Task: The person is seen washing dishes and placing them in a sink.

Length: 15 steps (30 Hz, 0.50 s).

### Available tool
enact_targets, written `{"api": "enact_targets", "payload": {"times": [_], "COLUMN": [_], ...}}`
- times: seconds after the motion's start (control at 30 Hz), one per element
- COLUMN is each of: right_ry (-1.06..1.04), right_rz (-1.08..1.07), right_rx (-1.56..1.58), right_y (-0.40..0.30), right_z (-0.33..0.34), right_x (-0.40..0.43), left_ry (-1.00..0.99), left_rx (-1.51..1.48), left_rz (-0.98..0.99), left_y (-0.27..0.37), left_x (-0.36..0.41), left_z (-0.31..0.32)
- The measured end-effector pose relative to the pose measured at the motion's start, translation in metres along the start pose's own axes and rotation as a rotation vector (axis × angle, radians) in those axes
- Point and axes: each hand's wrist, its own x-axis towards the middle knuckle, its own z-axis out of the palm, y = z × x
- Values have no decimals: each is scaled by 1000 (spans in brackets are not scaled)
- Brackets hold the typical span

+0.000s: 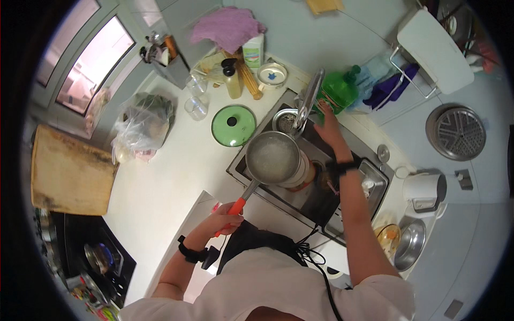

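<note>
My left hand (225, 220) grips the orange handle (237, 206) of a small metal pan. The pan (273, 158) is held roughly level over the sink, below the chrome tap (311, 96), and cloudy liquid seems to be in it. Stacked bowls (303, 172) show partly beneath the pan. My right hand (331, 126) reaches behind the sink with its fingers apart. Its fingertips are at the base of a green plastic bottle (339, 88), close to the tap; whether they touch either cannot be seen.
A green-rimmed glass lid (233, 125) lies left of the sink (285, 200), near two clear glasses (196, 108) and a pump bottle (231, 82). Farther left are a plastic bag (144, 122), a wooden cutting board (72, 172) and a burner with blue flame (102, 254). A white kettle (421, 188) stands right.
</note>
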Motion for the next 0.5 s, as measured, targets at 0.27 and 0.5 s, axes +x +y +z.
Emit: {"api": "enact_targets", "payload": {"times": [0.27,0.5], "right_ry": [-387,-374], "right_rz": [86,130], "right_rx": [75,169], "right_y": [4,-55], "right_z": [-4,-24], "right_x": [-141,-178], "left_ry": [8,70], "left_rx": [-93,-191], "left_rz": [105,160], "left_y": [-30,-74], "left_x": [-56,-116], "left_z": [15,-3]}}
